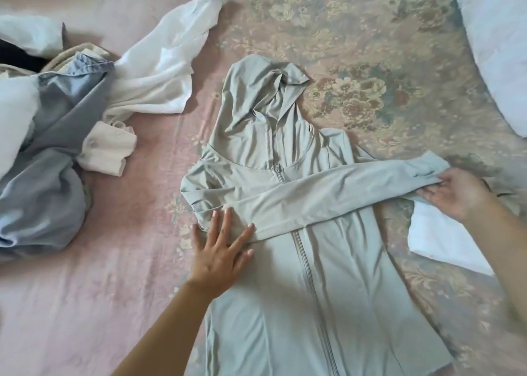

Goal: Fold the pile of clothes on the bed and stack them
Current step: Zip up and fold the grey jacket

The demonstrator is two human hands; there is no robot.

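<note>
Left hand [219, 257] presses spread fingers flat on the hooded jacket [322, 276]; right hand [456, 192] pinches its sleeve [328, 189].

The bed [128, 276] was covered with a pink sheet that showed a faded flower pattern toward its right side. A pale grey hooded jacket [328, 276] lay flat in the middle, zipper up, one sleeve folded across its chest. At the left edge sat a pile of clothes [57, 136], blue and white pieces tangled together. A folded white cloth [445, 241] lay just right of the jacket, and a white pillow [496, 45] rested in the upper right corner.
</note>
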